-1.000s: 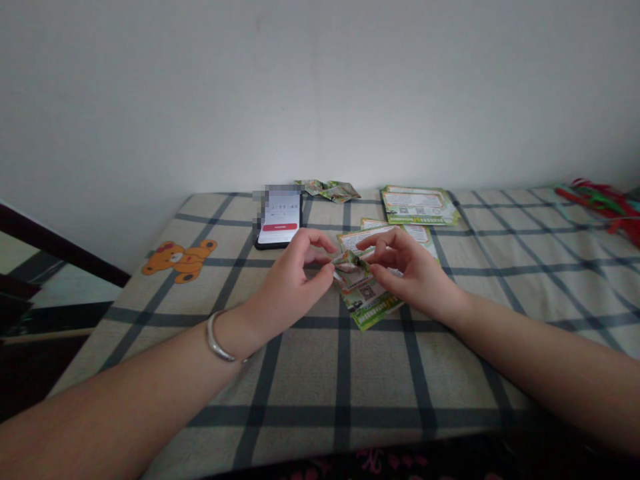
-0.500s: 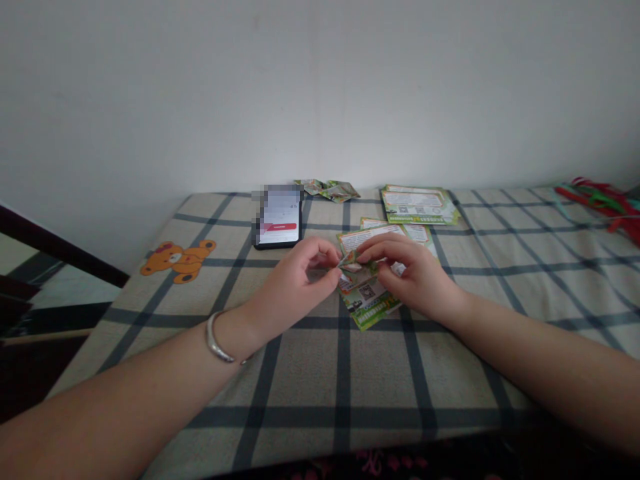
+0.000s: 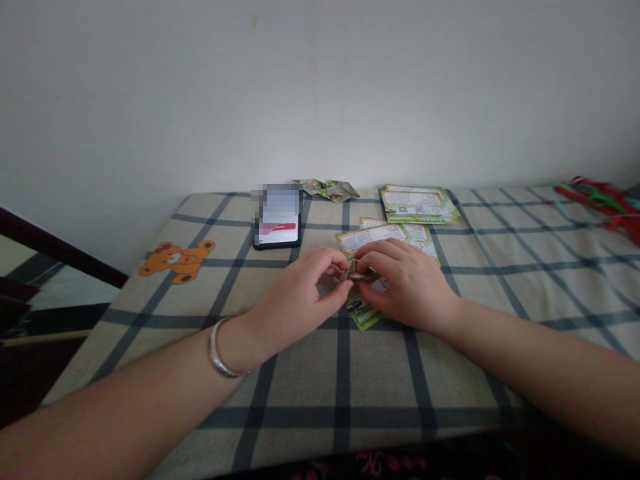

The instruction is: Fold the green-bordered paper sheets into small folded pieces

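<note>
A small folded piece of green printed paper [image 3: 357, 273] is pinched between both hands, its shape mostly covered by fingers. My left hand [image 3: 307, 287], with a silver bracelet [image 3: 219, 353] on the wrist, grips its left end between thumb and fingertips. From the other side, my right hand [image 3: 410, 283] holds it with bent fingers and thumb. Beneath the hands lie printed green-and-white leaflets [image 3: 367, 320], partly hidden by the right hand.
Behind the hands stands a phone [image 3: 278, 223] with a lit screen. Folded paper pieces [image 3: 330, 189] lie by the wall [image 3: 320, 87]. A leaflet stack [image 3: 419, 205] sits at back right, red and green strips [image 3: 607, 203] farther right. The checked tablecloth [image 3: 300, 387] bears a bear picture [image 3: 177, 261].
Both hands have come closer together and slightly nearer to me around the folded paper. My right hand now covers more of the leaflet below.
</note>
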The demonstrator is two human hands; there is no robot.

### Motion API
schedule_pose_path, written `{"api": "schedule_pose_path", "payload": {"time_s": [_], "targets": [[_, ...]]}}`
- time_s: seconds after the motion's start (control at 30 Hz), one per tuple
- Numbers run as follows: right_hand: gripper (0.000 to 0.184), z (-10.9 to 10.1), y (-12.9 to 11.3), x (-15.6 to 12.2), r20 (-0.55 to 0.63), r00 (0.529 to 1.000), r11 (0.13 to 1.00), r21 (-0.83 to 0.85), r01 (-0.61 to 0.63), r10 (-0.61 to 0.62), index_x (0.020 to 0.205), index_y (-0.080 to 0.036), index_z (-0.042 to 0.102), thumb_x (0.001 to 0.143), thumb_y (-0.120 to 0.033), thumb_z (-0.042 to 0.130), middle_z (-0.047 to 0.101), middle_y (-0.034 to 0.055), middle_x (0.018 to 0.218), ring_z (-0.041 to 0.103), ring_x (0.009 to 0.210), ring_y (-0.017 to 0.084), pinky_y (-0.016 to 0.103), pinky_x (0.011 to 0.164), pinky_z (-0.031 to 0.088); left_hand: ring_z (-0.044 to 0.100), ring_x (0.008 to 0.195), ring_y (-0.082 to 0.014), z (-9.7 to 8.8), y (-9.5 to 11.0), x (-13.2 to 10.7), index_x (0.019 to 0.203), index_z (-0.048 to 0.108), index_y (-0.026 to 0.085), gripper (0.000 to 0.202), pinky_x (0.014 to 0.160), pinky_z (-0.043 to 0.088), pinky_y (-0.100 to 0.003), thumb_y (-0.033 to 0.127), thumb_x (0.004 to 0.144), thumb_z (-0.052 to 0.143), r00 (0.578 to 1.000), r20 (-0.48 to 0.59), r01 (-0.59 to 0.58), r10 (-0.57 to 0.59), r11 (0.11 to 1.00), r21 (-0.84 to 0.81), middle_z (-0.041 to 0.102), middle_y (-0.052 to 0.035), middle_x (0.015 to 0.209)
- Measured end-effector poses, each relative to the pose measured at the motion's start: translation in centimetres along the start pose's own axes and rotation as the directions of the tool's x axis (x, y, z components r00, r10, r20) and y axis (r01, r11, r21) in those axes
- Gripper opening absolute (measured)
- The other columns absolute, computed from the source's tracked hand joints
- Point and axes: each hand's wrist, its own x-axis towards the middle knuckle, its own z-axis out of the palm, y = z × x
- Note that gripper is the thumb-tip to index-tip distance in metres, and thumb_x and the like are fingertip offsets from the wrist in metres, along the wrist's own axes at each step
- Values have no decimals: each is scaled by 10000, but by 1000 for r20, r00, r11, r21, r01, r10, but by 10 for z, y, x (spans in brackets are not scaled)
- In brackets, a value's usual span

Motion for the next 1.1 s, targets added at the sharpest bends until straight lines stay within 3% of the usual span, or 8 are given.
{"api": "schedule_pose_path", "payload": {"time_s": [0.2,0.43,0.63,0.8,0.97,1.1], "targets": [[97,0,0,1,20,999,998,45,41,-42,866,-182,660,804,-200,588,661,67,991,575,940,232,368,813,478,580,882,-134,1,0,-1,981,520,189,176,797,483,-281,125,831,585,998,30,-58,56,996,71,590,-4,942],[109,2,0,1,33,999,997,77,2,-5,870,-199,672,789,-201,600,660,76,1056,567,982,248,398,847,475,584,878,-133,1,-1,-1,986,507,200,177,808,492,-288,130,841,579,997,40,-60,58,997,57,588,1,942],[72,2,-1,2,65,998,995,97,-4,-2,813,-180,661,776,-173,599,669,69,991,569,943,232,382,852,473,569,900,-140,1,0,-1,987,498,196,165,817,497,-298,123,851,559,995,73,-71,67,996,51,564,-15,963],[86,4,1,3,27,1000,987,158,-17,13,791,-179,673,767,-151,595,673,59,957,571,939,220,364,860,470,554,962,-157,1,-2,0,960,510,191,165,854,480,-316,59,862,492,991,79,-120,110,983,140,572,-29,989],[91,7,3,3,6,1000,983,185,-7,5,811,-187,679,762,-156,608,677,64,930,580,919,220,366,835,474,544,1053,-171,-2,-5,2,1085,575,219,295,924,464,-346,47,864,483,976,83,-214,200,955,207,564,-47,1099],[68,8,8,3,54,998,959,281,21,-37,843,-194,671,815,-186,610,692,43,920,602,910,195,350,854,471,559,1020,-199,-5,-6,1,968,649,213,208,891,461,-375,89,851,528,963,131,-266,237,916,300,573,-55,1100]]}}
